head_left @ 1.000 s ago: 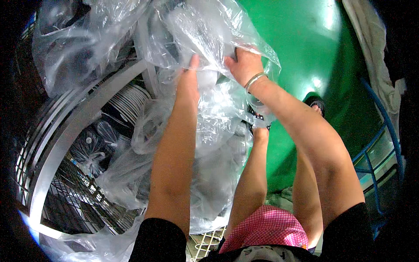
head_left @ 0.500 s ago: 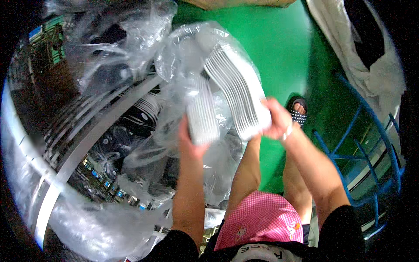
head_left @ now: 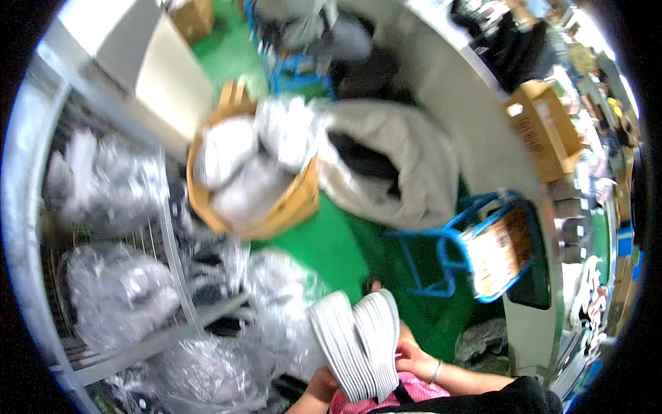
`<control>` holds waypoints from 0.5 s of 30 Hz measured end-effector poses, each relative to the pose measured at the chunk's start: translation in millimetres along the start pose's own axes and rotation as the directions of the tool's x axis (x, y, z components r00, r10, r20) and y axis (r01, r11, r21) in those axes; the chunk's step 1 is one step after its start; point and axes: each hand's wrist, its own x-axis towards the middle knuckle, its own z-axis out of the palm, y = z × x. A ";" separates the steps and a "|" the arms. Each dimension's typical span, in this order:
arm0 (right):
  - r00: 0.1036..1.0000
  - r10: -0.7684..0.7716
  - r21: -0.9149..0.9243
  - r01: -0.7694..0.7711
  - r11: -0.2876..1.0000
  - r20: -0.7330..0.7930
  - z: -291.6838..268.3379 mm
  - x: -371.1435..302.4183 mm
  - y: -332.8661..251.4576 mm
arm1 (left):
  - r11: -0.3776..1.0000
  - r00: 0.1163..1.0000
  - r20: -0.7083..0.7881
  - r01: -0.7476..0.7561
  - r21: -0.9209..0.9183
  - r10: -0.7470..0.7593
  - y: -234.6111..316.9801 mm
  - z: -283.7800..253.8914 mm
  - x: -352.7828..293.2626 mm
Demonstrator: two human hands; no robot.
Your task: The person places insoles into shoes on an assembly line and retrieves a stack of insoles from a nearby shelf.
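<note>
Two side-by-side stacks of thin, whitish, curved pieces, perhaps shoe insoles, are held upright, close to the wearer's lap. Taking the open cardboard carton [head_left: 293, 215] as landmark, they are on its near side, to its right. The left hand [head_left: 321, 384] grips the left stack [head_left: 336, 347] low on its outer side; the right hand [head_left: 414, 361] clasps the outer edge of the right stack [head_left: 378, 337] with bent fingers. How hard either squeezes, I cannot tell.

Each piece is probably light and flexible, with a whole stack weightier and springy. Smooth layers could slip over one another and fan out, so the surest hold seems to be around the long outer edges, with support beneath the lower ends. Breakage looks unlikely.

The left fingers are hidden behind the stack, and the right fingertips are hard to make out. Blur hides the count and the material. Pink checked cloth [head_left: 424, 388] behind the stacks is cut off by the lower edge. Left of the carton and nearer the wearer, clear plastic bags [head_left: 121, 290] on a metal rack [head_left: 148, 346] obscure their contents.
</note>
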 end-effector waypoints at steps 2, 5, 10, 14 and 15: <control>0.840 -0.541 -0.024 0.540 0.841 -0.043 28.3 -44.2 -22.3 | 0.996 0.993 0.116 -0.011 0.088 0.001 21.0 37.4 -20.1; 0.813 -0.582 -0.512 0.497 0.701 -0.008 46.3 -113.0 -42.2 | 0.972 0.968 0.253 -0.055 0.227 -0.004 28.6 88.5 -53.9; 0.532 -0.840 -0.294 0.791 0.537 -0.103 14.8 -158.0 -33.6 | 0.852 0.878 0.446 -0.096 0.514 -0.170 3.1 163.6 -107.7; 0.387 -0.913 -0.180 0.897 0.405 -0.126 -40.2 -220.8 1.7 | 0.740 0.719 0.560 -0.095 0.665 -0.411 -54.0 217.1 -156.3; 0.356 -0.922 -0.160 0.912 0.379 -0.156 -53.7 -242.6 16.9 | 0.721 0.654 0.581 -0.078 0.689 -0.485 -79.3 235.5 -168.1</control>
